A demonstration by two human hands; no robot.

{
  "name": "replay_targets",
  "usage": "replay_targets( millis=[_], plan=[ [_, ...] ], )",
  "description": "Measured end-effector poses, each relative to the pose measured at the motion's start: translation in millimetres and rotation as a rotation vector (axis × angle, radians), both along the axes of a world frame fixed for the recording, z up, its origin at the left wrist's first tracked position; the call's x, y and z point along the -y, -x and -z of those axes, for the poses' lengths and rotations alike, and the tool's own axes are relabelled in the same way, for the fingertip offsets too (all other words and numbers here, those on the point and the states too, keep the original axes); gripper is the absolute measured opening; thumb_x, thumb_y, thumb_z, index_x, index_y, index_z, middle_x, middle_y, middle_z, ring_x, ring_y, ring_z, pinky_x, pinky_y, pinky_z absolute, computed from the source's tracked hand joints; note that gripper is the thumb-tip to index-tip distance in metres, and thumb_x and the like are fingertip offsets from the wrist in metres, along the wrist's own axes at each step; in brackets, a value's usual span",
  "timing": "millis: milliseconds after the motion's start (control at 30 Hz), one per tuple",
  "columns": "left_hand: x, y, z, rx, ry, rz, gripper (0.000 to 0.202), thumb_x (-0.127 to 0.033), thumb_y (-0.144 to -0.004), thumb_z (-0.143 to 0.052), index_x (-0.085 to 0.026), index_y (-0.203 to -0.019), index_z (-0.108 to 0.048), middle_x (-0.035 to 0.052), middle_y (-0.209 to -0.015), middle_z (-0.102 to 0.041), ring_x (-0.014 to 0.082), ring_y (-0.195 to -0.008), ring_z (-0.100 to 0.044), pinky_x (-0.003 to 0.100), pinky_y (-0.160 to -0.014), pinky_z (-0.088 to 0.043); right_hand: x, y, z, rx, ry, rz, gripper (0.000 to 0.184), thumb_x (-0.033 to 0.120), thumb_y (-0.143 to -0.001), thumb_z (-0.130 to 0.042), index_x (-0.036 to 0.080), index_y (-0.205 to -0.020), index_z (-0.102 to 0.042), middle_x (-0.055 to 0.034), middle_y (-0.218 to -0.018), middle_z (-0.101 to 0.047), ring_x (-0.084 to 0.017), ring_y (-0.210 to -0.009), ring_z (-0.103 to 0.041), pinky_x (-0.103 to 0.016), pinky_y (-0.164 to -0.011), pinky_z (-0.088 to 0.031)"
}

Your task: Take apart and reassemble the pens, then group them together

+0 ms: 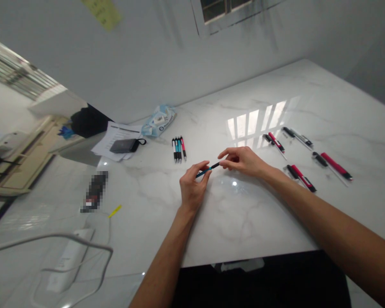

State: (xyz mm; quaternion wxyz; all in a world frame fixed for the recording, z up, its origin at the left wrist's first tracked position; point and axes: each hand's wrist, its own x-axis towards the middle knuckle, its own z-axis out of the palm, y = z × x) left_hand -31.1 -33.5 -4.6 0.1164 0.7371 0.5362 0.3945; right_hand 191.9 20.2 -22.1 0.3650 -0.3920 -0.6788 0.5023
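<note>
My left hand pinches the teal barrel of a ballpoint pen, whose black grip points up and to the right. At that black end, the thumb and fingertips of my right hand close on the pen's tip. Behind my left hand stands a row of several pens side by side, with white, teal and red barrels and black grips. To the right lie sets of pen parts: red barrels, a clear or white barrel, black grips and thin white refills.
A blue-white wipes packet lies near the wall, beside papers bearing a dark power bank. At left are a blurred-out dark object, a yellow strip, a white power strip and a looping cable.
</note>
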Motion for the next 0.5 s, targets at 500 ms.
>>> replay_targets(
  millis=[500],
  plan=[
    [0.6,0.2,1.7,0.001,-0.002,0.036,0.025,-0.025,-0.09,-0.072,-0.026,-0.116,-0.072,0.0029,-0.098,-0.077,0.019,-0.092,-0.073,0.035,-0.089,-0.059,4.5,1.4,-8.6,0.099,-0.069,0.01,0.022,0.039,-0.091,-0.067,0.019,-0.088,-0.075,-0.0011,-0.067,-0.07,-0.013,-0.059,-0.059,-0.027,-0.06,-0.043]
  ],
)
